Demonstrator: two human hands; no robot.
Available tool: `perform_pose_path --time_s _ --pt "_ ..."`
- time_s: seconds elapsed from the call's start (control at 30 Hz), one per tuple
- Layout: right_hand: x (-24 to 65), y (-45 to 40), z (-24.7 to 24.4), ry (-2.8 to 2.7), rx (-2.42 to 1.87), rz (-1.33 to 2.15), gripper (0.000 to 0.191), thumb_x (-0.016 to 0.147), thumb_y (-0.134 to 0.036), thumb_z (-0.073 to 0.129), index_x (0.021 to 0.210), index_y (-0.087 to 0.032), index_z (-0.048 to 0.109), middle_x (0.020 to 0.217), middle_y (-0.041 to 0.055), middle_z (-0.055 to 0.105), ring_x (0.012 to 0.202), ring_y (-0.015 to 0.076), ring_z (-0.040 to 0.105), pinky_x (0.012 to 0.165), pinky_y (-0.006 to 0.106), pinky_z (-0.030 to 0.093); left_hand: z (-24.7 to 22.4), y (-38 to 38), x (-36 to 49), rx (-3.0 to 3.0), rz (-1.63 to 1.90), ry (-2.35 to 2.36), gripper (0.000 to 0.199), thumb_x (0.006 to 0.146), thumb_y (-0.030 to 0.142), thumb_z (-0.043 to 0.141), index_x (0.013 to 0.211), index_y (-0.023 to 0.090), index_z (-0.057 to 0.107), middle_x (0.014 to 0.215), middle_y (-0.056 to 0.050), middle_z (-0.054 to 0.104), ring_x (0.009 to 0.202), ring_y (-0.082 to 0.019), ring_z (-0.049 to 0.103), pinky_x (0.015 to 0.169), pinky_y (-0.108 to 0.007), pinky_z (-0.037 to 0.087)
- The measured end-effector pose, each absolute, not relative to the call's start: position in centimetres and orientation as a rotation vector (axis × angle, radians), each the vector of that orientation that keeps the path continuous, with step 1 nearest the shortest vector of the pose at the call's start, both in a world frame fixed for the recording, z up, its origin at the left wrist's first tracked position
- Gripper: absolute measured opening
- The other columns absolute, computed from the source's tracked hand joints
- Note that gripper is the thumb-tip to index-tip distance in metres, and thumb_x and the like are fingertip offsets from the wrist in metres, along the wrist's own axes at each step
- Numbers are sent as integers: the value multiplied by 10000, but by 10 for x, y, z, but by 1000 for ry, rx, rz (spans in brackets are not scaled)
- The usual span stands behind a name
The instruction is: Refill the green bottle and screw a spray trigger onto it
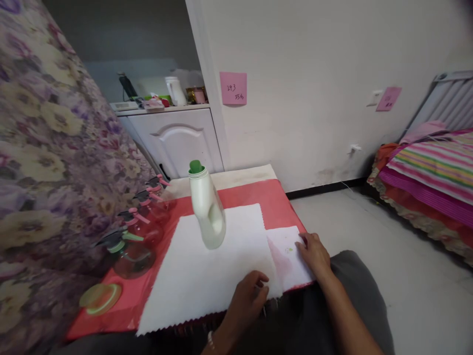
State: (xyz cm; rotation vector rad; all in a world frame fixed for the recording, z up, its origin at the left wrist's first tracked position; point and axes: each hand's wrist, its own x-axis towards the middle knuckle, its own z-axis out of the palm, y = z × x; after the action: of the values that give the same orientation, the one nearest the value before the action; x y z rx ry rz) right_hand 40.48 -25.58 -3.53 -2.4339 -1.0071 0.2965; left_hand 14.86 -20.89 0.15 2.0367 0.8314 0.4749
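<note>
A large white cloth (207,276) with a zigzag edge lies flat on the red-covered table (258,192). On it stands a pale green jug-shaped bottle (207,212) with a built-in handle and a green spout in its neck. My left hand (248,298) is over the cloth's front right corner, thumb and fingers apart and curved, with nothing visible between them. At the right lies a smaller white cloth (291,241) with a pinkish stain and a small printed figure, partly under the large one. My right hand (314,254) rests at its right edge, fingers loosely bent over it.
Several clear spray bottles (133,261) line the table's left side beside a floral curtain (40,148). A round green-rimmed lid or dish (100,299) lies in front of them. Behind stands a white cabinet (181,138). A bed (436,172) is at the right.
</note>
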Motion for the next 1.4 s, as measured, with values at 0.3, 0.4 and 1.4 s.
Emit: perform_pose_path --time_s 0.3,0.4,1.4 --pt "406 -256 -38 -1021 -2400 281 343 882 -347 485 1174 -198 585 1128 88 562 926 227 636 700 315 450 -34 -196 179 2963 333 639 639 933 460 415 1462 122 297 1539 -154 333 1426 -299 290 1136 -494 320" --pt "407 -255 -39 -1020 -2382 265 337 877 -347 492 1164 -202 591 1122 89 568 912 229 638 697 317 452 -40 -195 182 3036 311 614 657 934 508 385 1478 158 271 1549 -123 316 1437 -271 268 1153 -480 295" --pt "405 -258 -27 -846 -1805 49 308 894 -307 411 1096 -184 608 1067 110 604 874 212 624 778 357 532 -48 -146 247 3096 561 744 645 936 520 368 1400 73 403 1461 -199 444 1364 -308 405 1090 -517 372"
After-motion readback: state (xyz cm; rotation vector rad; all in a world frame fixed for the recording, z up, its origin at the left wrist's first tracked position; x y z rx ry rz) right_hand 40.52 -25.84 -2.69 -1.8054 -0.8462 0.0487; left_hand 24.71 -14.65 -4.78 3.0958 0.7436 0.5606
